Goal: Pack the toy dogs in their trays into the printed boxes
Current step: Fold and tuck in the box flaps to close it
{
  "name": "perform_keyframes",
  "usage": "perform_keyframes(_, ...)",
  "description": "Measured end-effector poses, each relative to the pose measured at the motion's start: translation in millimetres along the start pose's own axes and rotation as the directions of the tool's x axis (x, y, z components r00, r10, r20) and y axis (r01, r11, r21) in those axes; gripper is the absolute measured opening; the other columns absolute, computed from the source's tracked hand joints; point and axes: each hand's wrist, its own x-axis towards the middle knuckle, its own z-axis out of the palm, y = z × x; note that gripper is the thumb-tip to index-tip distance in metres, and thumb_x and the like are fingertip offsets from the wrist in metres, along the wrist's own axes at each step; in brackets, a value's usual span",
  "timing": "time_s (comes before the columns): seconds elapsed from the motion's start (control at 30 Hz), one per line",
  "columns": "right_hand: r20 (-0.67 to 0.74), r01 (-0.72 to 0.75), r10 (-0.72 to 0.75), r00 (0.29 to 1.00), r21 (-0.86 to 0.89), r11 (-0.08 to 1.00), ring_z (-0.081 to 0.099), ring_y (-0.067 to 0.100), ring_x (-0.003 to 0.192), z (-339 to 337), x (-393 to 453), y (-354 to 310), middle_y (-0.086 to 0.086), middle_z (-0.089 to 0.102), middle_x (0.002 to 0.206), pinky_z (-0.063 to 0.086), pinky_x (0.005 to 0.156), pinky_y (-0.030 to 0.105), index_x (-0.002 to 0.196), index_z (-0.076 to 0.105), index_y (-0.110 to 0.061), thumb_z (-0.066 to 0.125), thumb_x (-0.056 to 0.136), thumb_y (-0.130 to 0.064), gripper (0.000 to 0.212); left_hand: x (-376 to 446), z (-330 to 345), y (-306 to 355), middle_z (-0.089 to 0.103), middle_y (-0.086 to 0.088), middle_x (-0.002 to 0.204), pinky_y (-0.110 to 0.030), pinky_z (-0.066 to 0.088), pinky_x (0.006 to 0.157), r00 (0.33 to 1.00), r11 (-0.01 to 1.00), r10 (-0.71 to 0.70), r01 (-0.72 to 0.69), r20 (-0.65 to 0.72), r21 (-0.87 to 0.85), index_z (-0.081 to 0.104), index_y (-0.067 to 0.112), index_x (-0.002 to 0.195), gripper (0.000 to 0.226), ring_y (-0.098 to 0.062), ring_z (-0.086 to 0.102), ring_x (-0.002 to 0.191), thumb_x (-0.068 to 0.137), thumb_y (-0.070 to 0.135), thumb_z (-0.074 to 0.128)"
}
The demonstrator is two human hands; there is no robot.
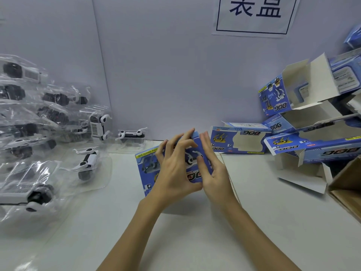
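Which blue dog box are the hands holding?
The blue box in the middle, between the left hand and right hand. The other boxes lie untouched at the right.

One printed box (150,167) sits between the two hands, and at least four more printed boxes (238,139) lie open to their right. Left of the hands, a pile of toy dogs in clear trays (39,133) holds roughly ten; overlap blocks an exact count.

The blue box (148,169) between my hands read "DOG", seen upside down. The far-right boxes (281,108) carried "DOG" too. The wall sign (254,14) showed two partly cut-off Chinese characters.
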Motion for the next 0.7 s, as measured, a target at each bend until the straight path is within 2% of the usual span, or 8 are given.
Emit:
perform_keyframes(0.07, -0.055, 0.000, 0.002, 0.998, 0.035, 0.999, 0.045, -0.018, 0.135, -1, -1, 3, -0.037, 0.044, 0.153, 0.053, 0.102, 0.020, 0.162, 0.029, -0.026, 0.053, 0.107, -0.007, 0.063, 2, -2, -3, 0.035, 0.009, 0.164, -0.055, 0.021, 0.117, 1.000, 1.000, -0.019, 0.019, -0.005, 0.005, 0.049, 0.022, 0.129, 0.084, -0.016, 0.035, 0.149, 0.061, 0.038, 0.095)
perform_keyframes(0.13, -0.142, 0.043, -0.044, 0.989, -0.016, 0.999, 0.045, -0.014, 0.138, 1, -2, 4, -0.029, 0.046, 0.156, 0.054, 0.100, 0.019, 0.157, 0.041, -0.025, 0.059, 0.105, -0.008, 0.058, 5, -4, -7, 0.037, 0.009, 0.162, -0.056, 0.024, 0.114, 0.997, 0.998, -0.056, 0.057, -0.051, 0.025, 0.050, 0.020, 0.128, 0.083, -0.017, 0.037, 0.146, 0.060, 0.037, 0.096)
perform_keyframes(0.23, -0.145, 0.071, -0.076, 0.987, -0.038, 0.997, 0.040, -0.003, 0.147, 10, -8, 3, -0.015, 0.045, 0.161, 0.051, 0.110, 0.026, 0.150, 0.047, -0.032, 0.062, 0.104, -0.011, 0.053, 5, -7, -12, 0.039, 0.011, 0.161, -0.058, 0.026, 0.112, 0.990, 0.996, -0.092, 0.091, -0.108, -0.015, 0.048, 0.020, 0.128, 0.081, -0.020, 0.042, 0.143, 0.064, 0.042, 0.093)
perform_keyframes(0.3, -0.158, 0.033, -0.023, 0.987, 0.061, 0.998, 0.042, 0.000, 0.147, 15, -9, 3, -0.017, 0.047, 0.159, 0.053, 0.107, 0.027, 0.147, 0.049, -0.040, 0.060, 0.105, -0.014, 0.050, 5, -8, -11, 0.040, 0.011, 0.161, -0.060, 0.027, 0.112, 0.990, 0.995, -0.093, 0.090, -0.110, -0.032, 0.047, 0.022, 0.129, 0.082, -0.020, 0.042, 0.143, 0.065, 0.044, 0.093)
perform_keyframes(0.4, -0.169, 0.034, -0.015, 0.986, 0.112, 0.993, 0.043, 0.002, 0.147, 20, -11, 3, -0.015, 0.047, 0.160, 0.052, 0.104, 0.020, 0.142, 0.051, -0.046, 0.056, 0.106, -0.016, 0.047, 5, -6, -11, 0.042, 0.008, 0.160, -0.059, 0.028, 0.111, 0.990, 0.996, -0.083, 0.078, -0.117, -0.040, 0.048, 0.022, 0.128, 0.080, -0.021, 0.044, 0.141, 0.065, 0.044, 0.091)
perform_keyframes(0.57, -0.158, -0.037, 0.067, 0.985, 0.189, 0.981, 0.050, 0.002, 0.141, 13, -9, 8, -0.016, 0.051, 0.156, 0.057, 0.101, 0.026, 0.145, 0.059, -0.029, 0.058, 0.105, -0.015, 0.043, 5, -1, -11, 0.042, 0.006, 0.160, -0.058, 0.026, 0.112, 0.991, 0.996, -0.090, 0.091, -0.099, 0.000, 0.051, 0.018, 0.128, 0.083, -0.022, 0.041, 0.142, 0.062, 0.037, 0.098)
perform_keyframes(0.63, -0.134, -0.051, 0.074, 0.988, 0.172, 0.984, 0.049, 0.003, 0.143, 11, -7, 9, -0.016, 0.050, 0.157, 0.058, 0.099, 0.027, 0.149, 0.055, -0.028, 0.061, 0.104, -0.014, 0.047, 6, 0, -10, 0.041, 0.005, 0.161, -0.059, 0.026, 0.113, 0.989, 0.995, -0.099, 0.100, -0.109, 0.010, 0.051, 0.017, 0.128, 0.082, -0.020, 0.039, 0.144, 0.063, 0.037, 0.097)
perform_keyframes(0.7, -0.115, -0.081, 0.099, 0.988, 0.149, 0.986, 0.052, -0.003, 0.138, 10, -4, 9, -0.030, 0.054, 0.147, 0.058, 0.093, 0.021, 0.156, 0.046, -0.029, 0.066, 0.102, -0.018, 0.058, 5, 0, -9, 0.040, 0.003, 0.161, -0.059, 0.028, 0.113, 0.984, 0.995, -0.098, 0.100, -0.146, 0.005, 0.050, 0.018, 0.128, 0.078, -0.019, 0.038, 0.145, 0.067, 0.041, 0.092)
